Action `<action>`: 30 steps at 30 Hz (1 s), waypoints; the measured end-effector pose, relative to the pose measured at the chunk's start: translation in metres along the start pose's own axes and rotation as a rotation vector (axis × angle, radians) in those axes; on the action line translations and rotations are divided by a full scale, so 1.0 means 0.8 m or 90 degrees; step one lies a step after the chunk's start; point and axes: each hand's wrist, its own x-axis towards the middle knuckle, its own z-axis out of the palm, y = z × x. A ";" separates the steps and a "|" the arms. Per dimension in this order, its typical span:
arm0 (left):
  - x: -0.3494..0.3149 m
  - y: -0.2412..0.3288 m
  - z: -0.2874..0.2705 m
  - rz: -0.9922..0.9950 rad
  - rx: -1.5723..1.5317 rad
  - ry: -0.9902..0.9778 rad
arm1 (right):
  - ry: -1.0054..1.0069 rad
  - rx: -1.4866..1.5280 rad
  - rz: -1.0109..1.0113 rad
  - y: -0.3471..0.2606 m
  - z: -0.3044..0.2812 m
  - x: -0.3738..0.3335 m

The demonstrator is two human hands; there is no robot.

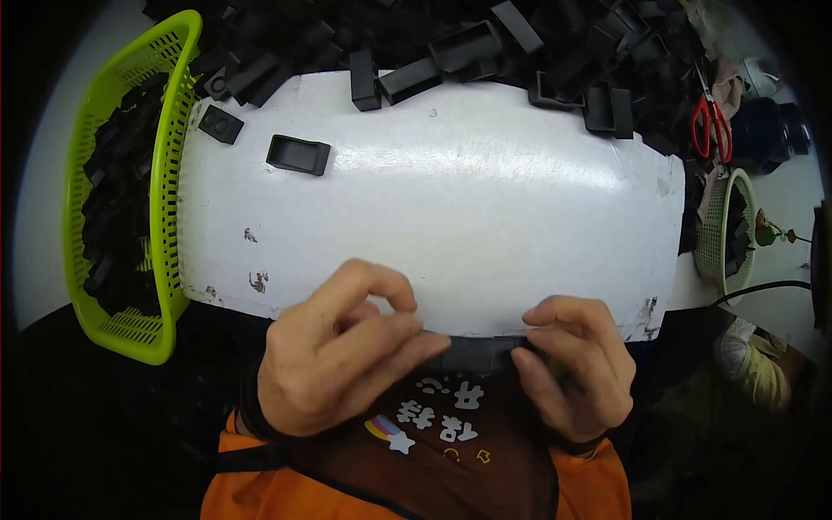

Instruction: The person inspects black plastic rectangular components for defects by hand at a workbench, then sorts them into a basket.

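My right hand (579, 368) has its thumb and bent fingers around the right end of a black rectangular plastic part (477, 354), at the near edge of the white board. My left hand (338, 351) is at the part's other end, fingers curled and drawn together. Its lowest fingertip overlaps the part's left end; anything between those fingertips is hidden. Farther off on the board lies an open black plastic case (297, 155). A smaller black block with a round recess (221, 125) sits to its left.
The white board (451, 225) fills the middle. A green basket (162, 217) of black parts stands left, a pale basket (712, 230) right. Black cases (465, 48) are heaped along the far edge. Red-handled scissors (711, 128) lie at the far right, near a dark blue container (767, 130).
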 end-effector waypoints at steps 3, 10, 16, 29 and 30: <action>0.030 -0.033 0.017 0.033 0.077 0.081 | 0.026 -0.036 -0.001 0.012 0.018 0.028; 0.004 -0.045 0.008 -0.028 -0.013 0.163 | 0.119 0.058 0.084 0.027 0.023 0.003; -0.033 -0.031 0.011 0.058 -0.092 0.049 | 0.006 -0.027 -0.095 0.021 0.005 -0.026; 0.022 -0.022 0.030 0.056 0.125 0.083 | 0.157 0.124 0.111 0.041 0.017 0.000; 0.027 -0.013 0.042 0.116 0.211 0.083 | 0.183 0.140 0.129 0.040 0.014 -0.005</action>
